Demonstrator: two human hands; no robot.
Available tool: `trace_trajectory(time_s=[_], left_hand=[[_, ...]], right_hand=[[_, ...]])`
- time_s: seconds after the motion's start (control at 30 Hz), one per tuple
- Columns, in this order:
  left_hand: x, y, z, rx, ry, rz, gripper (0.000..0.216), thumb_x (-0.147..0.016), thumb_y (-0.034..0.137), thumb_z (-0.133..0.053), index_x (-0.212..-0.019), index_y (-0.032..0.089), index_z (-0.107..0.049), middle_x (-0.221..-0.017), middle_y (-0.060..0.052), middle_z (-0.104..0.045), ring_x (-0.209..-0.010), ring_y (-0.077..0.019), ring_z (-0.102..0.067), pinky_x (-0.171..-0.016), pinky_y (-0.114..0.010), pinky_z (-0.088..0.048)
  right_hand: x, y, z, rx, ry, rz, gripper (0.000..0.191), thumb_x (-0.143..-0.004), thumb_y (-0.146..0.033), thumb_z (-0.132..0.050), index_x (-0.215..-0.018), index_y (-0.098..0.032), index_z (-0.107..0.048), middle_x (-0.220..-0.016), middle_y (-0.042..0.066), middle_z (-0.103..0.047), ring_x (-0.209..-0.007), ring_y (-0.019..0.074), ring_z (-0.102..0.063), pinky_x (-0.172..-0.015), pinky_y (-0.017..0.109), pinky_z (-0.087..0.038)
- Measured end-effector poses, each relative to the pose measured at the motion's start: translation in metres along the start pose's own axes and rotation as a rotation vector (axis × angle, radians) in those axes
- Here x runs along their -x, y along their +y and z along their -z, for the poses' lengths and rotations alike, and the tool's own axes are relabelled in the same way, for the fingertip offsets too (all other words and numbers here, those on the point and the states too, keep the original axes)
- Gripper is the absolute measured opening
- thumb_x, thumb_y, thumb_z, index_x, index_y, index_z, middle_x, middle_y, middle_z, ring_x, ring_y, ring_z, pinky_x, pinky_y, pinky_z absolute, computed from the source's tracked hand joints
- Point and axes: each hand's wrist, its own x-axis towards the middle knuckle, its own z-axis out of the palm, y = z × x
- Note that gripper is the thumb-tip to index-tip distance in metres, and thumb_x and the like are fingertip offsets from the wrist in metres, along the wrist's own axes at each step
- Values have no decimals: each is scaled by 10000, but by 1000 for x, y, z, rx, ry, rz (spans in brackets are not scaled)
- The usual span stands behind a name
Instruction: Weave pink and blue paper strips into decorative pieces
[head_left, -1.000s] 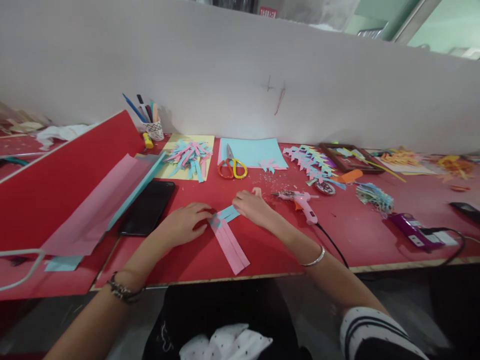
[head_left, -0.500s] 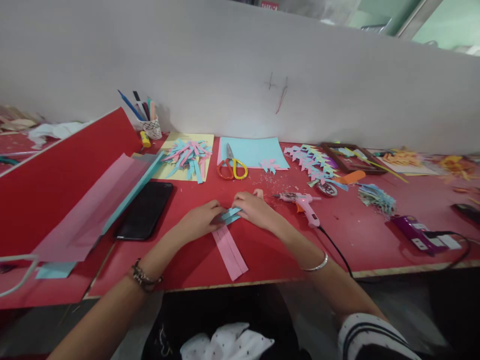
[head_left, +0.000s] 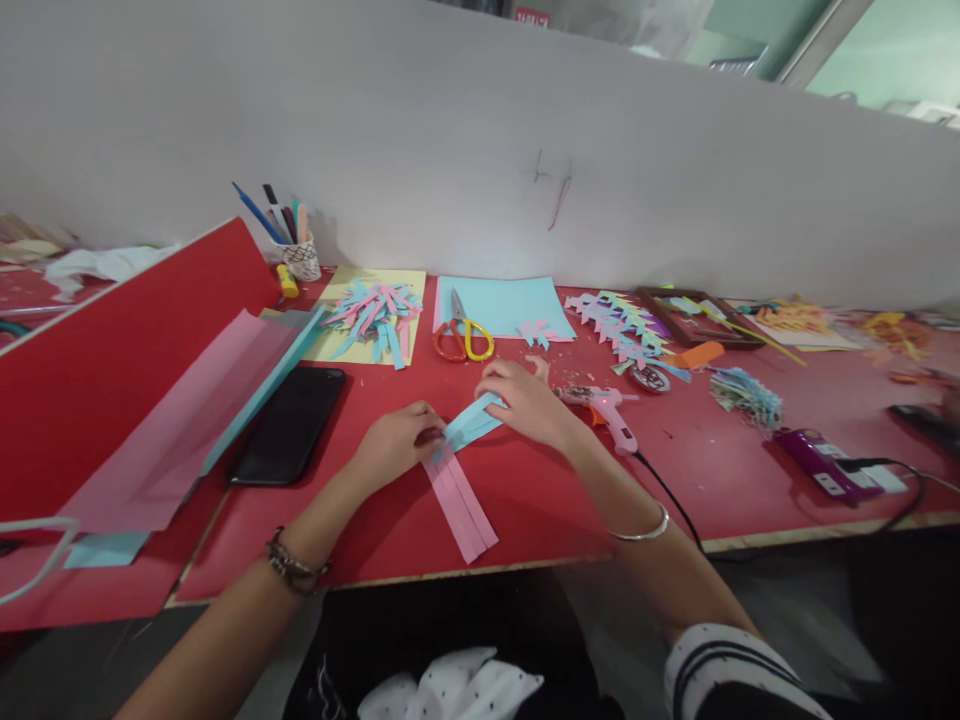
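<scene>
Two pink paper strips lie side by side on the red table, pointing toward me. Blue paper strips cross their far end. My left hand presses its curled fingers on the spot where pink and blue strips meet. My right hand pinches the far end of the blue strips and holds it slightly off the table.
A pink glue gun lies just right of my right hand, its cord running to the table edge. Scissors rest on a blue sheet. A black phone, a large red board, cut strip piles and a purple device surround the work.
My right hand has moved up and to the right, drawing the blue strips out longer. My left hand has slid in from the left onto the strips' crossing.
</scene>
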Motion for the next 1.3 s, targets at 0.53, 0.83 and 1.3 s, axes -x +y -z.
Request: trace_trajectory(time_s=[0.53,0.83,1.3], left_hand=[[6,-16,8,356,-32,-112,177,-734,335,-478,-716,213,-605,-819,-4,-589,-771,-135,-571,-718,-240,-424],[6,-27,3,515,-35,-147,150,-709,307,-490,-675,194,-583,-846,-34,-585,-799,-145,-577,-765,-266,-449],[7,-25,8,483,-67,-114,147,-708,303,-481,-666,192,-568,-870,-44,-594,-838,-160,-575,-800,-302,-445]], right_hand=[[103,90,-11,201,164,-909,186,-772,-225,-399,-881,-140,-523,-872,134,-608,-780,228,-581,-569,264,-350],[77,44,-22,-137,331,-689,323,-712,-362,-420,-945,-151,-493,-842,99,-618,-749,228,-594,-603,293,-416],[63,7,-57,-35,266,-447,462,-715,-446,-517,-1089,-176,-523,-1066,112,-604,-931,243,-585,-725,339,-468]])
